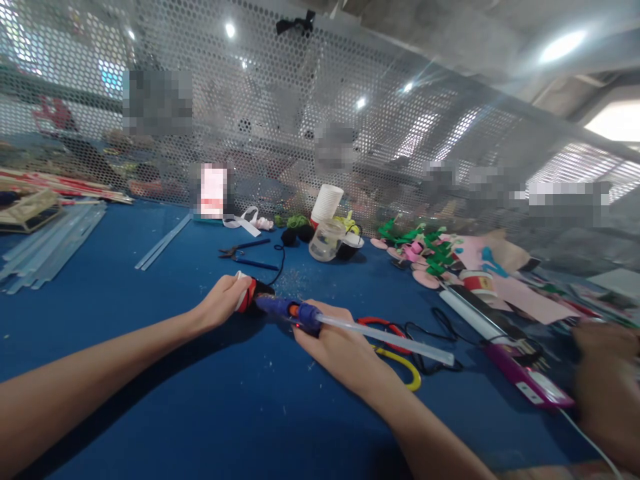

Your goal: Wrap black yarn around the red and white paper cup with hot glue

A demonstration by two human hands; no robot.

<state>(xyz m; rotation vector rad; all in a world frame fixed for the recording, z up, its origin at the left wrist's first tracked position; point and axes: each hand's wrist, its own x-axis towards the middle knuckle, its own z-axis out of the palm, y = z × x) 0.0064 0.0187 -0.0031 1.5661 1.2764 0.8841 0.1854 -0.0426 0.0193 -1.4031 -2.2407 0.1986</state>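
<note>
My right hand (334, 341) grips a blue hot glue gun (287, 309), and a clear glue stick (390, 339) juts from its back toward the right. The gun's nozzle points left at a small red, black and white piece (249, 294) that my left hand (221, 301) pinches against the blue table (150, 313). Both hands meet near the table's middle.
Pliers (245, 255) lie beyond my hands. A clear jar (326, 241) and a white cup stack (327, 203) stand further back. Clear glue sticks (47, 247) lie at left. Red and yellow scissors (400, 360), black cords, a purple device (525, 380) and foam cutouts (430, 257) crowd the right. Another person's hand (607, 393) is at far right. A perforated metal screen (350, 120) closes the back.
</note>
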